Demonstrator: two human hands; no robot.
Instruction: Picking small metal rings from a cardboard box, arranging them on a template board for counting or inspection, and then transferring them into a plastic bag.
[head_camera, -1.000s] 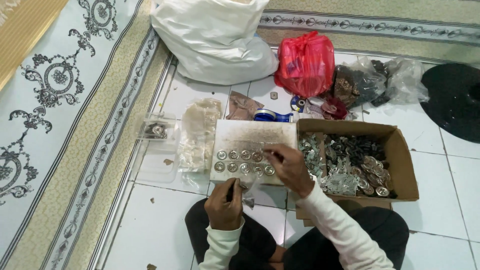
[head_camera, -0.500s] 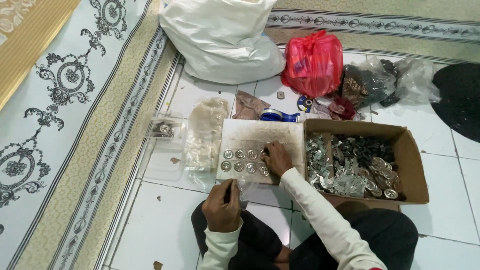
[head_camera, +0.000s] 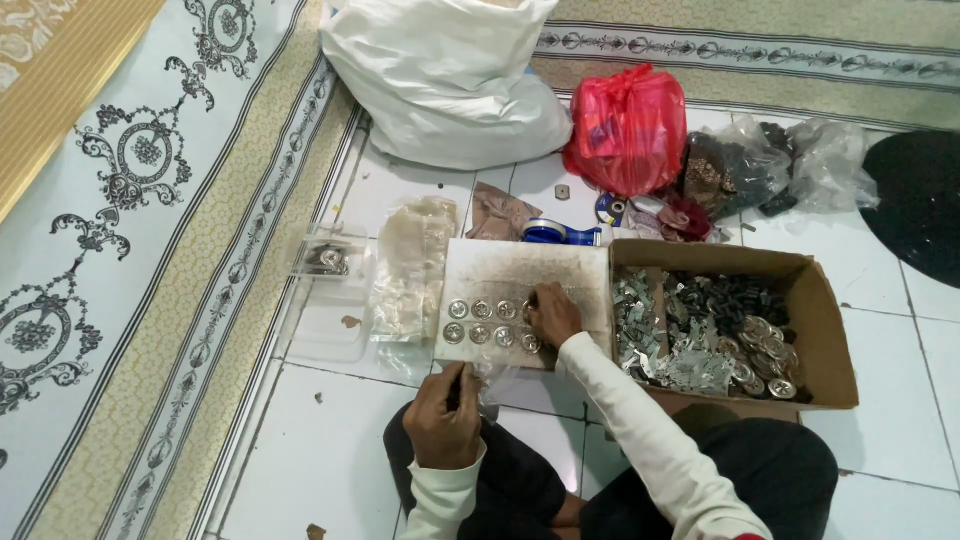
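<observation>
Under the right hand (head_camera: 552, 312) a board (head_camera: 520, 275) with round metal discs (head_camera: 482, 322), fingertips pinching one, left hand (head_camera: 443, 415) nearer the body, curled around a thin dark tool (head_camera: 459, 383)

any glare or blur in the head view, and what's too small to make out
Head view: even, soft light, faint sheen on the floor tiles; little blur; the round metal pieces by the right hand and in the cardboard box are too small to identify.
</observation>
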